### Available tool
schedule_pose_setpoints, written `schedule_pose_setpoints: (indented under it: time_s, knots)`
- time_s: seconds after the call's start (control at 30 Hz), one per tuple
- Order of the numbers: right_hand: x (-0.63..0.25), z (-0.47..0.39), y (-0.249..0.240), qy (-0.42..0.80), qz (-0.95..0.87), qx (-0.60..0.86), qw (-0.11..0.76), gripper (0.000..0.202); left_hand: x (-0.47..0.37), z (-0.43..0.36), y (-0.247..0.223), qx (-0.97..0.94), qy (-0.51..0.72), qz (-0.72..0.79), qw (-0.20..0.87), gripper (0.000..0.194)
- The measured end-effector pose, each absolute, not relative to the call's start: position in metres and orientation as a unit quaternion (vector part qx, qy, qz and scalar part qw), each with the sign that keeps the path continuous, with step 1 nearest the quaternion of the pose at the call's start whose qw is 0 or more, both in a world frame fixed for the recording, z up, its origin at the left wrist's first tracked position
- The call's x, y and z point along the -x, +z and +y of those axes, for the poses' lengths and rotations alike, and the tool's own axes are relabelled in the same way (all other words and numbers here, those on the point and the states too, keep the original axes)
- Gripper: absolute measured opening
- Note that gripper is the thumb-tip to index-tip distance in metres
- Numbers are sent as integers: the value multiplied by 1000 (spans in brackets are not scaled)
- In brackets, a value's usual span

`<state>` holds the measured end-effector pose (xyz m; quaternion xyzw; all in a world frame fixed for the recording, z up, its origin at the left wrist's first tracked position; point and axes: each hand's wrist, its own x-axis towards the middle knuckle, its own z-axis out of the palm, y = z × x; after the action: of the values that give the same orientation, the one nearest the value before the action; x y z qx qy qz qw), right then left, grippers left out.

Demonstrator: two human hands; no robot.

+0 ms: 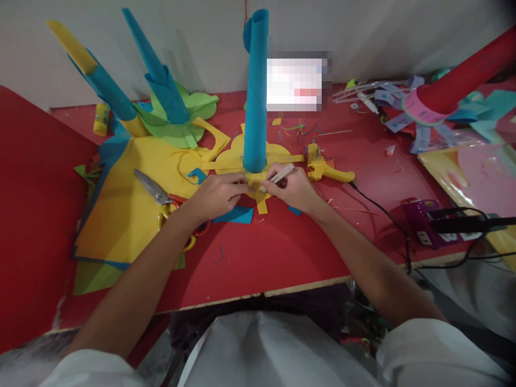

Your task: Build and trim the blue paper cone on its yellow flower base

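Observation:
A tall blue paper tube (256,97) stands upright on a yellow flower-shaped paper base (278,151), which has narrow strips reaching outward. Pinched in my right hand (296,188) is a pale, marker-like pen (283,172), its lower end at the base's front petal. My left hand (220,194) rests on the left side of that petal, fingers stretched out and holding nothing I can see. Blue paper scraps (236,215) lie just below the hands. To the right of my right hand is a yellow hot glue gun (330,173) with a black cord.
Scissors (155,189) lie on yellow paper sheets (116,183) at left. Behind them lean blue paper tubes (161,91) with green petals (201,105) and a glue stick (100,119). A purple power box (423,220) with cables and a red tube (467,75) are at right.

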<state>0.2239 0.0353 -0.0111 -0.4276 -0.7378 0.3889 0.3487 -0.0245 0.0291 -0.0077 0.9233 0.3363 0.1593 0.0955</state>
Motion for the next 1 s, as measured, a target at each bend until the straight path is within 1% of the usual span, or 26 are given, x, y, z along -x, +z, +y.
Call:
schedule_pose_setpoints:
  time_s: [0.47, 1.0]
  knots:
    - [-226, 34, -13, 418, -738, 410, 335, 24, 25, 29, -8, -923, 148, 342, 96, 46]
    - [-225, 35, -11, 426, -736, 405, 337, 34, 23, 29, -9, -921, 155, 345, 94, 44]
